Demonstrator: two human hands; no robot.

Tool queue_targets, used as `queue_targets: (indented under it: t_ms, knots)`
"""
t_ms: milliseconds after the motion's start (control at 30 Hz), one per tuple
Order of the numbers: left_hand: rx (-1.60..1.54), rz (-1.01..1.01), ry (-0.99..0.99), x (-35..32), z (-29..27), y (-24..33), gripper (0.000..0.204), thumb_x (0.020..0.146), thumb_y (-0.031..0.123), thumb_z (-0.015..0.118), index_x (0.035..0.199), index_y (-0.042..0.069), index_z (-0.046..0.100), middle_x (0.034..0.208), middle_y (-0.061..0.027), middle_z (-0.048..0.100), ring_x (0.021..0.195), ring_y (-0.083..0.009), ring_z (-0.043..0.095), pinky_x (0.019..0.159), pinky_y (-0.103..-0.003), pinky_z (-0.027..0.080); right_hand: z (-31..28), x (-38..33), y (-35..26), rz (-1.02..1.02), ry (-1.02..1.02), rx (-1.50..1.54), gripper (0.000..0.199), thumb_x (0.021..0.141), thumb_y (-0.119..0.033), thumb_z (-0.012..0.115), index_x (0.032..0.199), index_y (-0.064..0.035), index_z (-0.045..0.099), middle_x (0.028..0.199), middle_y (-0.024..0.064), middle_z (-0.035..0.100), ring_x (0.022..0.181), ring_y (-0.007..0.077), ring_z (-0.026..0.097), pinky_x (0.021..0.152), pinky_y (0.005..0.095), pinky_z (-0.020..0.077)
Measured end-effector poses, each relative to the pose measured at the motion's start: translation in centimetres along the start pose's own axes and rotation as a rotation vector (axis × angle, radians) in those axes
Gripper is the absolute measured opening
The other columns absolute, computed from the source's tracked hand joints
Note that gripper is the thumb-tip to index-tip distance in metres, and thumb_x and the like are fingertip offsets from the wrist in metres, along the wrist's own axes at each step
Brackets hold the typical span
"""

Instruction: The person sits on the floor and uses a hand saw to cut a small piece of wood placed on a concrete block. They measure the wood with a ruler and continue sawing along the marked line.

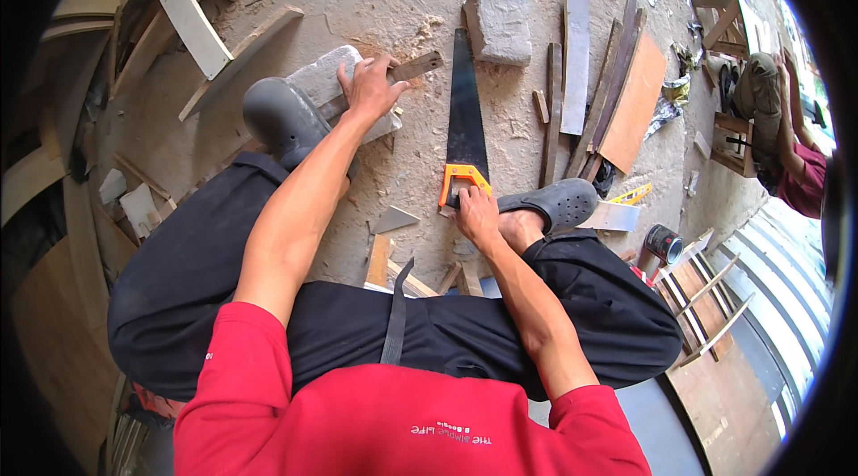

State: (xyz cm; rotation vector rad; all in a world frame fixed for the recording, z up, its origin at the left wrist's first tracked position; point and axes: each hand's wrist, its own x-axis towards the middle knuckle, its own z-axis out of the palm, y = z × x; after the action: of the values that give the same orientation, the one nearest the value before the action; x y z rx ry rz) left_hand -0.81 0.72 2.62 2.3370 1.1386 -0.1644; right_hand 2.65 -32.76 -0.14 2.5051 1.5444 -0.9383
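Observation:
My left hand point(368, 90) bends over a narrow wooden strip point(418, 66), gripping it against a pale concrete block point(323, 75). The strip's far end sticks out past the block to the right. My left foot, in a grey clog point(279, 118), rests at the block's left side, over the strip's near part. My right hand point(477, 215) is closed round the orange handle of a handsaw point(466, 109). The dark blade points away from me, low over the dusty floor and apart from the strip. Part of the handle is hidden by my fingers.
A second concrete block point(500, 20) stands just right of the saw tip. Several boards point(633, 105) lie further right, near my right clog point(559, 202). Planks point(186, 11) lean at the far left. A paint can point(663, 244) stands at right; another person point(800, 154) sits beyond.

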Motion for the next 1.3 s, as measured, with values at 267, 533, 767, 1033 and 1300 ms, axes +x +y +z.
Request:
queue_targets:
  t_ms: [267,533,767,1033,1300]
  knots:
    - [-0.152,0.073,-0.107,-1.0,0.3,-1.0,0.051,0.078,0.052,0.074,0.114,0.017,0.066,0.113,-0.0073,0.067,0.126,-0.0278,0.050,0.114,-0.059,-0.002,3.1,1.8,1.4,-0.035,-0.031,-0.093,0.017,0.087,-0.015,0.057,0.103,-0.0131,0.056,0.098,0.0097,0.059,0.099,0.0274,0.061,0.081,0.0428,0.0488]
    - [-0.082,0.180,0.173,-1.8,0.7,-1.2,0.028,0.073,0.026,0.080,0.096,0.016,0.068,0.095,-0.0028,0.065,0.103,-0.0248,0.058,0.098,-0.043,0.030,2.6,2.0,1.4,-0.022,-0.046,-0.020,0.021,0.082,-0.011,0.058,0.103,-0.0105,0.054,0.099,0.0118,0.060,0.099,0.0315,0.060,0.081,0.0466,0.0488]
    - [-0.172,0.257,0.231,-1.9,1.8,-2.0,0.025,0.074,0.026,0.080,0.093,0.014,0.068,0.092,-0.0038,0.065,0.098,-0.0268,0.059,0.092,-0.042,0.038,0.9,1.4,1.6,-0.075,0.007,0.160,0.029,0.078,-0.016,0.065,0.103,-0.0075,0.052,0.097,0.0155,0.060,0.095,0.0366,0.061,0.079,0.0481,0.0502]
    - [-0.088,0.290,0.085,0.5,0.6,-4.4,0.036,0.087,0.043,0.067,0.108,0.016,0.073,0.113,-0.0090,0.067,0.116,-0.0249,0.055,0.114,-0.050,0.021,-3.4,-0.4,-0.1,-0.086,0.098,0.485,0.032,0.078,-0.023,0.068,0.097,-0.0039,0.051,0.087,0.0213,0.060,0.084,0.0421,0.061,0.073,0.0513,0.0496]
    - [-0.043,0.277,0.031,0.2,0.8,-3.7,0.040,0.090,0.044,0.063,0.111,0.011,0.068,0.115,-0.0113,0.066,0.120,-0.0250,0.054,0.116,-0.051,0.017,-7.0,-0.9,-4.3,0.146,0.460,0.614,0.027,0.083,-0.021,0.066,0.099,-0.0032,0.053,0.080,0.0232,0.063,0.074,0.0446,0.063,0.064,0.0499,0.0505]
